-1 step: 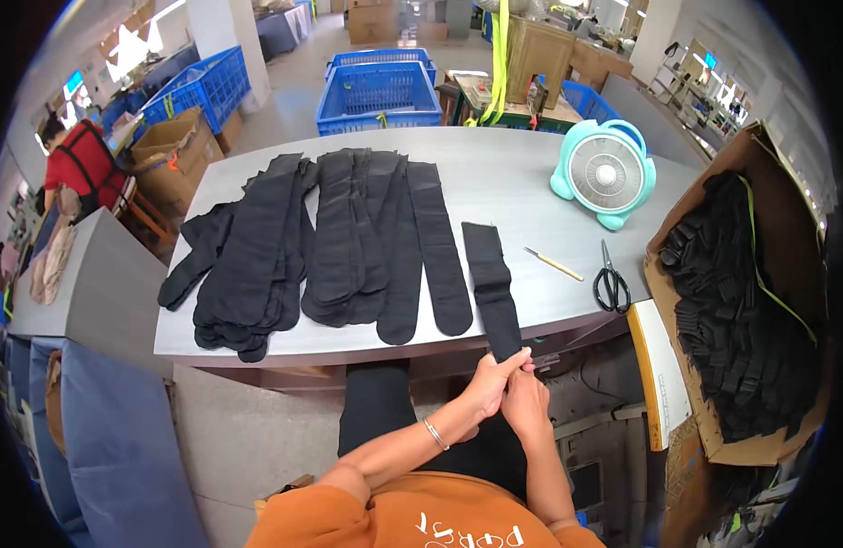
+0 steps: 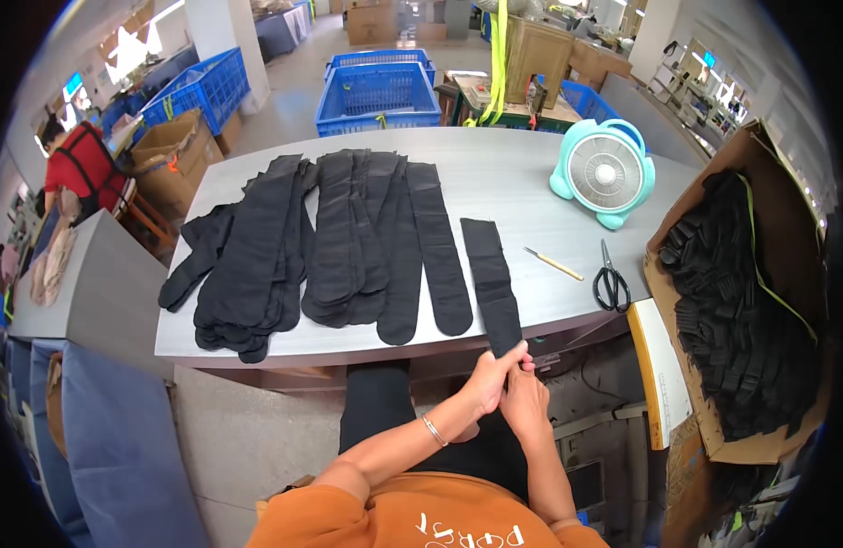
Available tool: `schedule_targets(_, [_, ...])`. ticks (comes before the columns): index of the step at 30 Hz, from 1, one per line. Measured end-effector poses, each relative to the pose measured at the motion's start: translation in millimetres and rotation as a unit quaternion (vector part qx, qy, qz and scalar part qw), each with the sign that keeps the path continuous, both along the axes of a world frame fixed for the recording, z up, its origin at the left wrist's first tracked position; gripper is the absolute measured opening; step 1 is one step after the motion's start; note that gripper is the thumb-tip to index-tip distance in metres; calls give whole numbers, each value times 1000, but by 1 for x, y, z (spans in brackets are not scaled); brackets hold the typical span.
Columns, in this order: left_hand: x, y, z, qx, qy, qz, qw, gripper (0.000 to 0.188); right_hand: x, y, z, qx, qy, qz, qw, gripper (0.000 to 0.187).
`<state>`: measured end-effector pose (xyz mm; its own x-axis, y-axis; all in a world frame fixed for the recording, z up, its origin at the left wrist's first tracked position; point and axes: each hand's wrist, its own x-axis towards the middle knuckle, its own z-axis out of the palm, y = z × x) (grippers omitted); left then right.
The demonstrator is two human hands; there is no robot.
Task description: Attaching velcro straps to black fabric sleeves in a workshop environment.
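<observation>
A long black fabric strip (image 2: 491, 279) reaches over the front edge of the table, its far part flat on the top. Both my hands close on its near end just off that edge. My left hand (image 2: 491, 379) pinches it with the thumb on top, and my right hand (image 2: 525, 393) grips from beside and below, pressed against the left. My fingers hide the strip's near end. To the left lie a single round-ended black strip (image 2: 440, 251) and overlapping piles of similar strips (image 2: 353, 237) (image 2: 252, 251).
On the grey table (image 2: 522, 178), right of the strip, lie a thin pointed tool (image 2: 556, 264) and black-handled scissors (image 2: 610, 281). A turquoise fan (image 2: 606, 172) stands behind them. A cardboard box (image 2: 805, 196) of black pieces is at right. Blue crates (image 2: 378, 96) stand beyond; a person in red (image 2: 85, 164) sits far left.
The held strip has shifted very slightly away from me and lies a bit straighter on the table. My hands keep the same grip.
</observation>
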<state>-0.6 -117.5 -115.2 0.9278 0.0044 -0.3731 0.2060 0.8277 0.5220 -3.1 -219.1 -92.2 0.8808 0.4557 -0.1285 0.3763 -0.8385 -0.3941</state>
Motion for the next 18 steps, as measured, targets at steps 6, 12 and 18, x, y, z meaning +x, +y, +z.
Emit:
schedule_targets(6, [16, 24, 24, -35, 31, 34, 998, 29, -47, 5, 25, -54, -158, -49, 985, 63])
schedule_targets(12, [-13, -7, -7, 26, -14, -40, 999, 26, -21, 2, -4, -17, -135, -61, 989, 27])
schedule_targets(18, [0, 18, 14, 35, -10, 2, 999, 26, -43, 0, 8, -69, -124, -26, 989, 50])
